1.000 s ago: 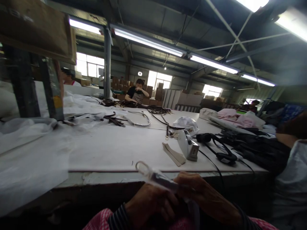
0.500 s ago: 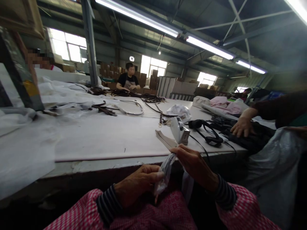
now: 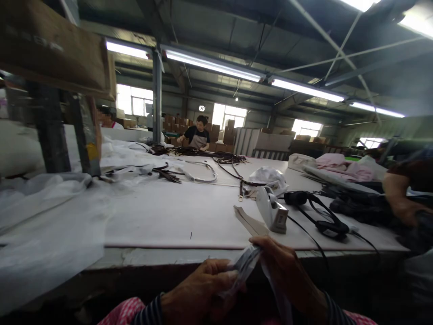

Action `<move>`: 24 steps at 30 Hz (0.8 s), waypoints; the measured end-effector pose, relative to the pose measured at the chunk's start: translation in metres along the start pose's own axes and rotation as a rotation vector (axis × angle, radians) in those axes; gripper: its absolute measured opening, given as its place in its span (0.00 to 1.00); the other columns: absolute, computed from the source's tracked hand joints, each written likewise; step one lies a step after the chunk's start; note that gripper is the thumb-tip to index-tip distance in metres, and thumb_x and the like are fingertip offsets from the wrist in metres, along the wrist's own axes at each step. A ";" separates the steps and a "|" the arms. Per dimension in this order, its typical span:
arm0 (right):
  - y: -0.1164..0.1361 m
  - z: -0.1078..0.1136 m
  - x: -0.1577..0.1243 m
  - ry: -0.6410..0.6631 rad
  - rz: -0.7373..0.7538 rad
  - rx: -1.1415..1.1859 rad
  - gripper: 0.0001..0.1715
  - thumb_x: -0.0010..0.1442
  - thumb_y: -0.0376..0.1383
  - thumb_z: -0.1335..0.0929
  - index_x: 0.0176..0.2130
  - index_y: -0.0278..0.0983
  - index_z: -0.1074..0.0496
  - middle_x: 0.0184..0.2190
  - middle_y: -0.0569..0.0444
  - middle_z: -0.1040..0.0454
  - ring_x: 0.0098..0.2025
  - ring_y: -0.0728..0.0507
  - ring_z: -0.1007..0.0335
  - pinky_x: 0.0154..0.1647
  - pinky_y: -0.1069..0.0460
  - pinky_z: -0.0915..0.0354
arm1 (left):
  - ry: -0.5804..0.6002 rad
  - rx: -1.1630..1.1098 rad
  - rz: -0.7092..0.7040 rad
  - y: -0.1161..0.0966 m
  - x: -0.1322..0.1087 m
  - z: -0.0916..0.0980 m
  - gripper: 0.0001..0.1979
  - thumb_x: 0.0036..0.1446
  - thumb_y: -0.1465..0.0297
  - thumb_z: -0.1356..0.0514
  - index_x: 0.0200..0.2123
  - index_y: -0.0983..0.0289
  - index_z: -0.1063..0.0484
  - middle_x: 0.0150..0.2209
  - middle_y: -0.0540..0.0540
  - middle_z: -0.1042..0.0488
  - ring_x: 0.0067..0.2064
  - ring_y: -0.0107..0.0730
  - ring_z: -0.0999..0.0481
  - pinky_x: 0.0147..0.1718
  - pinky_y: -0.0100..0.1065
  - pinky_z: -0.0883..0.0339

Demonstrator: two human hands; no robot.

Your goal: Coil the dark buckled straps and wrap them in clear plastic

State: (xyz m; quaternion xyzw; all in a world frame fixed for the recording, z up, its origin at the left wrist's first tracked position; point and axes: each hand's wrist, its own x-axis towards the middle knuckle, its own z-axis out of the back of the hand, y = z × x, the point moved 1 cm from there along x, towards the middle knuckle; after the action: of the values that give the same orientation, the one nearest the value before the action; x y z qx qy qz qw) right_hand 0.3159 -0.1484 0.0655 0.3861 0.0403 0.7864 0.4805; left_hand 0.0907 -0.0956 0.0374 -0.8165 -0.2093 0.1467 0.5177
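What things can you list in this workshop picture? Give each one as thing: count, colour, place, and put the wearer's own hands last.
Work table: one, white, across the middle.
Tape dispenser: one, white, near the front edge.
Flat strips: a pair, beige, left of the dispenser.
Headphones: one, black, right of the dispenser.
Straps: a pile, dark brown, far end of the table.
Plastic sheeting: clear white, left side.
Pink cloth: one heap, far right.
Seated person: one, dark top, far end.
Co-worker's arm: one, right edge.
Ceiling tube lights: several, white.
Clear plastic piece: one, greyish, held between both hands.
Left hand: grips its lower end.
Right hand: grips its upper end.
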 end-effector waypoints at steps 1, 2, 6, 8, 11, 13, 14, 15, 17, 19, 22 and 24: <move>0.001 0.000 0.003 -0.002 0.022 0.000 0.18 0.72 0.30 0.40 0.56 0.43 0.31 0.39 0.53 0.24 0.37 0.46 0.25 0.38 0.55 0.33 | -0.001 0.011 -0.011 -0.004 -0.001 0.000 0.20 0.62 0.54 0.36 0.35 0.68 0.24 0.16 0.45 0.38 0.15 0.19 0.46 0.16 0.27 0.58; 0.002 -0.001 0.006 -0.004 0.044 -0.004 0.19 0.72 0.30 0.40 0.57 0.43 0.31 0.40 0.53 0.23 0.37 0.46 0.24 0.38 0.55 0.32 | -0.006 0.015 -0.019 -0.009 -0.002 0.000 0.20 0.62 0.53 0.37 0.35 0.67 0.24 0.16 0.45 0.39 0.15 0.19 0.47 0.15 0.27 0.58; 0.010 -0.006 0.022 -0.034 0.081 -0.006 0.19 0.72 0.32 0.40 0.57 0.42 0.29 0.36 0.53 0.24 0.31 0.46 0.27 0.33 0.54 0.34 | -0.035 0.029 -0.068 -0.030 -0.008 -0.002 0.19 0.59 0.55 0.33 0.33 0.67 0.26 0.20 0.45 0.38 0.17 0.17 0.47 0.16 0.26 0.55; 0.012 -0.012 0.030 -0.044 0.079 0.032 0.17 0.73 0.34 0.40 0.55 0.41 0.28 0.33 0.53 0.24 0.30 0.46 0.28 0.32 0.53 0.35 | -0.036 0.084 -0.097 -0.041 -0.012 -0.004 0.18 0.60 0.56 0.33 0.31 0.66 0.27 0.20 0.47 0.36 0.18 0.18 0.43 0.17 0.25 0.52; 0.008 -0.023 0.039 -0.027 0.048 0.137 0.15 0.73 0.36 0.40 0.52 0.39 0.27 0.32 0.53 0.24 0.30 0.46 0.28 0.32 0.54 0.34 | -0.052 0.159 -0.131 -0.055 -0.016 -0.006 0.18 0.64 0.56 0.37 0.32 0.66 0.28 0.19 0.49 0.32 0.17 0.19 0.39 0.18 0.25 0.51; 0.004 -0.027 0.043 -0.055 0.019 0.172 0.14 0.73 0.36 0.39 0.50 0.39 0.26 0.28 0.56 0.26 0.29 0.47 0.28 0.31 0.54 0.34 | -0.050 0.161 -0.109 -0.059 -0.017 -0.005 0.19 0.64 0.54 0.37 0.34 0.66 0.27 0.19 0.49 0.31 0.16 0.19 0.39 0.17 0.25 0.52; 0.002 -0.027 0.045 -0.091 0.012 0.168 0.13 0.72 0.36 0.38 0.50 0.40 0.25 0.27 0.56 0.26 0.28 0.47 0.28 0.31 0.54 0.34 | -0.041 0.149 -0.082 -0.059 -0.017 -0.004 0.20 0.62 0.53 0.35 0.35 0.66 0.27 0.19 0.49 0.31 0.16 0.19 0.40 0.16 0.25 0.53; 0.000 -0.025 0.047 -0.134 0.016 0.157 0.13 0.72 0.36 0.37 0.50 0.40 0.25 0.27 0.56 0.26 0.28 0.46 0.28 0.31 0.54 0.34 | -0.027 0.128 -0.048 -0.058 -0.017 -0.003 0.20 0.60 0.53 0.34 0.35 0.67 0.26 0.19 0.49 0.31 0.16 0.19 0.40 0.16 0.25 0.53; -0.003 -0.018 0.049 -0.211 0.050 0.127 0.13 0.71 0.36 0.36 0.51 0.41 0.25 0.31 0.54 0.23 0.31 0.45 0.26 0.34 0.53 0.32 | -0.004 0.092 0.011 -0.054 -0.014 0.000 0.22 0.56 0.53 0.31 0.36 0.69 0.25 0.19 0.50 0.31 0.17 0.19 0.40 0.16 0.25 0.52; -0.005 -0.011 0.051 -0.246 0.083 0.097 0.15 0.71 0.36 0.37 0.53 0.42 0.25 0.37 0.52 0.21 0.36 0.44 0.23 0.37 0.53 0.30 | -0.012 0.086 0.046 -0.051 -0.013 0.001 0.23 0.55 0.53 0.31 0.35 0.70 0.24 0.20 0.51 0.30 0.17 0.20 0.38 0.16 0.25 0.51; -0.007 -0.008 0.053 -0.242 0.076 0.067 0.15 0.72 0.37 0.37 0.53 0.41 0.25 0.39 0.50 0.21 0.36 0.43 0.24 0.37 0.52 0.30 | -0.044 0.115 0.035 -0.056 -0.014 -0.006 0.22 0.58 0.53 0.34 0.36 0.70 0.24 0.22 0.54 0.27 0.17 0.22 0.33 0.16 0.25 0.52; -0.007 -0.013 0.054 -0.215 0.033 0.094 0.15 0.72 0.39 0.38 0.50 0.39 0.25 0.33 0.52 0.22 0.32 0.44 0.25 0.34 0.51 0.31 | -0.054 0.107 -0.031 -0.065 -0.017 -0.015 0.20 0.62 0.55 0.36 0.39 0.69 0.24 0.24 0.55 0.25 0.19 0.23 0.30 0.18 0.24 0.50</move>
State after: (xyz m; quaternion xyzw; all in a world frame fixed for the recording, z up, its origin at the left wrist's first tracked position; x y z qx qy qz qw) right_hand 0.2996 -0.0984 0.0843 0.4909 0.0189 0.7454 0.4506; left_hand 0.0705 -0.0910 0.1034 -0.7800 -0.2278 0.1718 0.5569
